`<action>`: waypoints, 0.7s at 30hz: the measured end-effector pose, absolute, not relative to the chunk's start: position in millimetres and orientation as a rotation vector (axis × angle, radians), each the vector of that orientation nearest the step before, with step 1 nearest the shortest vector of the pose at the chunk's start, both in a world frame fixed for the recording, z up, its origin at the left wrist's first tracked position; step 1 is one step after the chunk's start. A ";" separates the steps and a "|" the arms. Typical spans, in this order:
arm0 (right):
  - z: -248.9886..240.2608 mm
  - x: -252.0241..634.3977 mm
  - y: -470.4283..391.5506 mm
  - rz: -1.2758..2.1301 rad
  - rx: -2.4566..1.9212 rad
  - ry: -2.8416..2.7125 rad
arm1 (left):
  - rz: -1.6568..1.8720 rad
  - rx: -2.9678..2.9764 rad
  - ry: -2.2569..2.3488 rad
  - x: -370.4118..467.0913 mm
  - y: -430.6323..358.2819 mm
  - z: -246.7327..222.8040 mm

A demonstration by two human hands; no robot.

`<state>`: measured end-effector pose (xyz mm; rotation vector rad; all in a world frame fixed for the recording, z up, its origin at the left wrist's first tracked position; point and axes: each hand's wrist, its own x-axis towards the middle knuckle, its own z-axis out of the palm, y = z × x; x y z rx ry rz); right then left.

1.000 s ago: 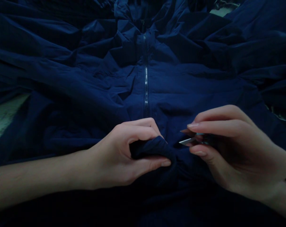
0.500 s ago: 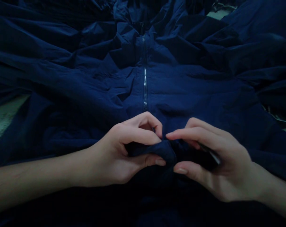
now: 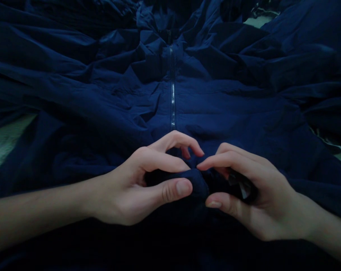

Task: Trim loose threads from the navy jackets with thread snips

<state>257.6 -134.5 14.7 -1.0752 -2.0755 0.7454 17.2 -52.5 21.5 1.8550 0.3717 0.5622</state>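
A dark blue jacket [image 3: 229, 98] lies spread out, wrinkled, with a zipper [image 3: 173, 101] running down its middle. At the near end of the zipper, my left hand [image 3: 153, 177] pinches a fold of the blue cloth between thumb and index finger, its other fingers bent above. My right hand [image 3: 252, 188] is just to the right, thumb and index fingertips apart at the edge of the same fold. A small dark object with a pale part [image 3: 245, 188] sits inside the palm of my right hand, partly hidden by the fingers.
A pale surface [image 3: 6, 143] shows beyond the jacket at the left edge. Another light patch [image 3: 256, 22] appears at the top right, and shiny, thin, clear material [image 3: 334, 145] at the right edge. The near area is very dark.
My left thumb has shifted up and left on the fold, and the fingers above it have stretched to the right. The pale part in my right palm now shows more.
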 end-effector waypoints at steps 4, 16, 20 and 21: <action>13.5 256.2 -134.1 0.735 -1.015 -2.084 | 0.562 1.732 0.286 17.4 -50.7 19.7; 9.0 262.8 -148.7 0.629 -1.160 -1.833 | 0.537 1.751 0.432 18.4 -55.0 19.2; 11.6 260.7 -140.0 0.476 -1.061 -2.012 | 0.512 1.781 0.410 20.0 -55.0 20.5; 13.0 259.9 -138.6 0.430 -1.054 -2.060 | 0.500 1.793 0.410 20.1 -55.0 20.3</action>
